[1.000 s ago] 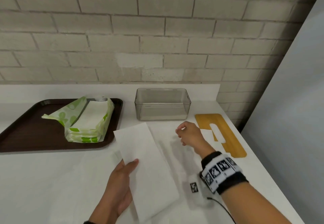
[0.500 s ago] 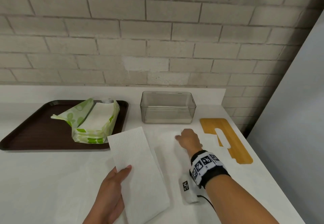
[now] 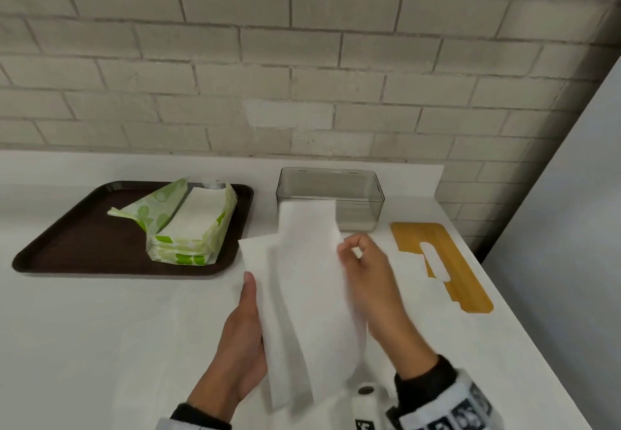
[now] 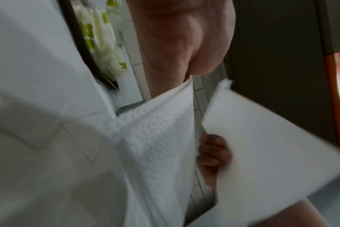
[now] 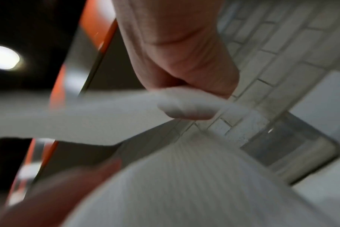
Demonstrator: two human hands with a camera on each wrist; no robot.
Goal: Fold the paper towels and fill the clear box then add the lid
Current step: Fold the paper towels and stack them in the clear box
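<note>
My left hand (image 3: 250, 295) grips the left edge of a white paper towel (image 3: 268, 312) held over the counter, thumb on top. My right hand (image 3: 351, 248) pinches the right edge of a raised white sheet (image 3: 309, 228) that overlaps it; I cannot tell whether both are one piece. The right wrist view shows that pinch on the towel edge (image 5: 184, 107); the left wrist view shows the textured towel (image 4: 155, 138). The clear box (image 3: 356, 194) stands open just behind the sheets, partly hidden by them. The wooden lid (image 3: 463, 281) with its slot lies flat to the right.
A dark brown tray (image 3: 84, 244) at the left carries an opened green-and-white pack of paper towels (image 3: 191, 221). The white counter (image 3: 100, 345) ends at a brick wall (image 3: 302, 76) behind and drops off at its right edge, next to a grey panel (image 3: 571, 228).
My right hand has picked a white sheet off the counter and lifted it leftward over the towel in my left hand. The left hand has raised its towel slightly.
</note>
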